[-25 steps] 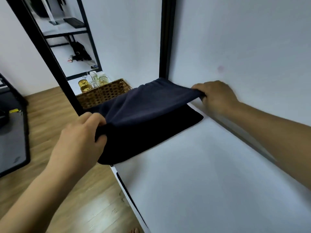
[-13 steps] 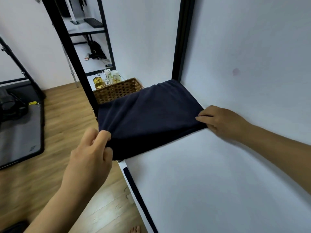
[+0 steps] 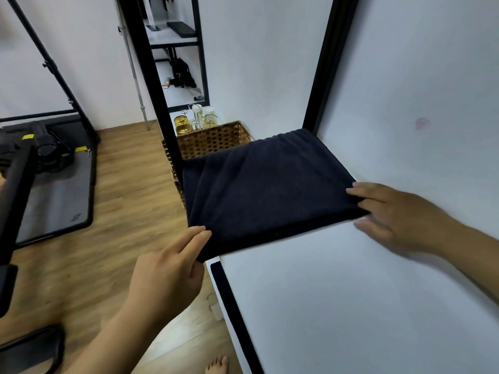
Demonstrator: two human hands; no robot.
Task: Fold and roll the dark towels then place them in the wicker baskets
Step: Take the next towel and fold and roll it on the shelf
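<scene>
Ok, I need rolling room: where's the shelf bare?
Bare: the white shelf from the near edge of the towel toward you, along the wall. Crowded: the far end, towel, left hand and right hand at its near corners, wicker basket beyond.

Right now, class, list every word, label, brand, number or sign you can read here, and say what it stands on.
No text reads clearly.
On the black gear, yellow labels: too small to read.
On the grey mat, a pale logo: too blurred to read.
On the dark towel and wicker basket: no print shows.
</scene>
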